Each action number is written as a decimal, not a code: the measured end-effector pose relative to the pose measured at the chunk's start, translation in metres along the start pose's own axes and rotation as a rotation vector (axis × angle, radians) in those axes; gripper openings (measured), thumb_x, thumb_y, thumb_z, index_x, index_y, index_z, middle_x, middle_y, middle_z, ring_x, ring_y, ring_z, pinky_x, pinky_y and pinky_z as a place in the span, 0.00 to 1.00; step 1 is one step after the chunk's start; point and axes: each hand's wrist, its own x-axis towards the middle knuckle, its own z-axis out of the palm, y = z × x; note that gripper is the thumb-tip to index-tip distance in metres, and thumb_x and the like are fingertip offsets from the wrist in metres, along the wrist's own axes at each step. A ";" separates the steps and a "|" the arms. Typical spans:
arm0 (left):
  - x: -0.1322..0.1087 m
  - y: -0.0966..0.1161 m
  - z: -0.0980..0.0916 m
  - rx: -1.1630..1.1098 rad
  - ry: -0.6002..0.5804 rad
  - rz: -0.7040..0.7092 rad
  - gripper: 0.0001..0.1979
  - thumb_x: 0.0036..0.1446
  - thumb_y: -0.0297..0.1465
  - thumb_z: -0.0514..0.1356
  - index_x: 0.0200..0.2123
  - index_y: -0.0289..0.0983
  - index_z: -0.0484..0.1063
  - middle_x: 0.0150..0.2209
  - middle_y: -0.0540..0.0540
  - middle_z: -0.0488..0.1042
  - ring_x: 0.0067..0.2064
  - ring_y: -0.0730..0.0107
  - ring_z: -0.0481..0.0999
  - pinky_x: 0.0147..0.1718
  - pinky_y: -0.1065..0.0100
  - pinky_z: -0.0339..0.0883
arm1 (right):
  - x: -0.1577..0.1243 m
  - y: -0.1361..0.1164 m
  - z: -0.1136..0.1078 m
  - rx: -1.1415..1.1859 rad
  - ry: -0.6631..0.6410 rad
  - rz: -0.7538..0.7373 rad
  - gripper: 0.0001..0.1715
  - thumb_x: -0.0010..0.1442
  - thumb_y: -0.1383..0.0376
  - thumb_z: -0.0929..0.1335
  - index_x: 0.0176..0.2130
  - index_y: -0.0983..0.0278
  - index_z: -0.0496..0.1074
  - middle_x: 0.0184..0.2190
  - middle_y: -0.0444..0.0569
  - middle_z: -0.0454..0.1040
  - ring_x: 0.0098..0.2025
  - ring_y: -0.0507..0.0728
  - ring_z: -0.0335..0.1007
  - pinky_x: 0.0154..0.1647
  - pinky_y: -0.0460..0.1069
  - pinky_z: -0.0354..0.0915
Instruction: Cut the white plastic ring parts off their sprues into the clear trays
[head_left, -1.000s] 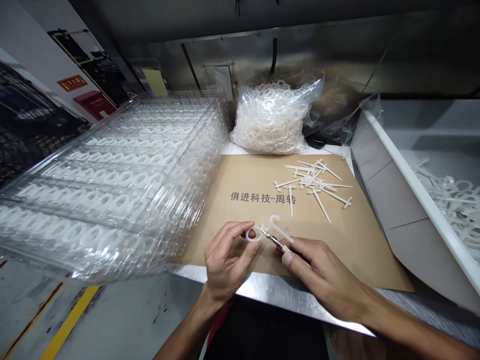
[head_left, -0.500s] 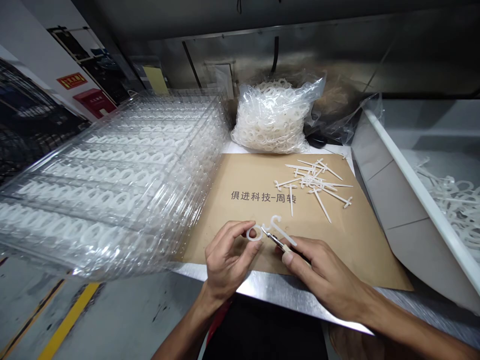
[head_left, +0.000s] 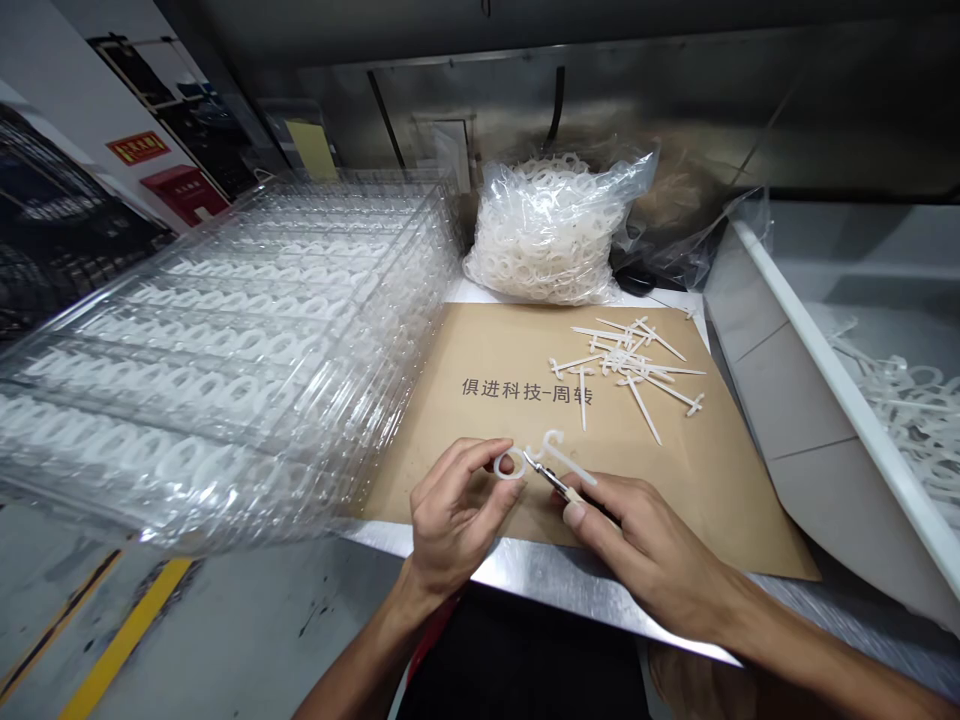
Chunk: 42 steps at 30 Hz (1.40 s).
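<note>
Your left hand [head_left: 454, 515] has its fingers [head_left: 465, 462] pinched together on the ring end of a white moulded piece [head_left: 510, 464], holding it just above the near edge of the cardboard sheet [head_left: 697, 500] that covers the tabletop [head_left: 540, 585]. Your right hand [head_left: 637, 545] is closed around a small cutter [head_left: 551, 480], whose tip sits against the piece right beside the ring, where the ring meets its thin stem. Whether the blades have bitten through there is too small to tell, but ring and stem look joined, so this cut reads as not yet finished. A good deal looks done already: a scatter of loose sticks [head_left: 626, 365] lies on the far right part of the cardboard, well apart from your hands. At the back edge a bag [head_left: 551, 235] bulges with white rings. To your left, the stack of clear trays [head_left: 225, 350] shows rows of white rings in its pockets. What seems left is in the bin [head_left: 825, 370] on your right, where a tangle of white pieces with their stems on lies against the far wall. How many there are cannot be counted, since the edge of the view cuts them off.
</note>
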 end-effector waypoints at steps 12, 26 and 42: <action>0.000 -0.001 0.001 -0.016 -0.004 -0.116 0.15 0.58 0.23 0.65 0.49 0.37 0.75 0.37 0.46 0.76 0.39 0.69 0.77 0.40 0.68 0.73 | 0.002 0.005 0.008 -0.135 0.030 0.024 0.20 0.73 0.59 0.55 0.29 0.60 0.57 0.25 0.44 0.65 0.27 0.53 0.59 0.30 0.49 0.55; -0.002 -0.004 0.002 -0.033 0.049 -0.218 0.15 0.61 0.27 0.64 0.52 0.39 0.75 0.39 0.45 0.76 0.41 0.68 0.76 0.44 0.67 0.72 | 0.003 0.008 0.006 -0.019 0.033 -0.014 0.22 0.73 0.57 0.57 0.28 0.61 0.58 0.25 0.41 0.64 0.27 0.52 0.60 0.31 0.48 0.54; -0.004 0.021 -0.012 -0.909 0.009 -0.581 0.14 0.55 0.36 0.70 0.38 0.33 0.74 0.35 0.41 0.79 0.35 0.64 0.82 0.35 0.68 0.74 | 0.003 0.016 0.006 0.098 0.059 -0.051 0.24 0.73 0.50 0.56 0.33 0.62 0.65 0.29 0.44 0.67 0.31 0.54 0.64 0.32 0.48 0.59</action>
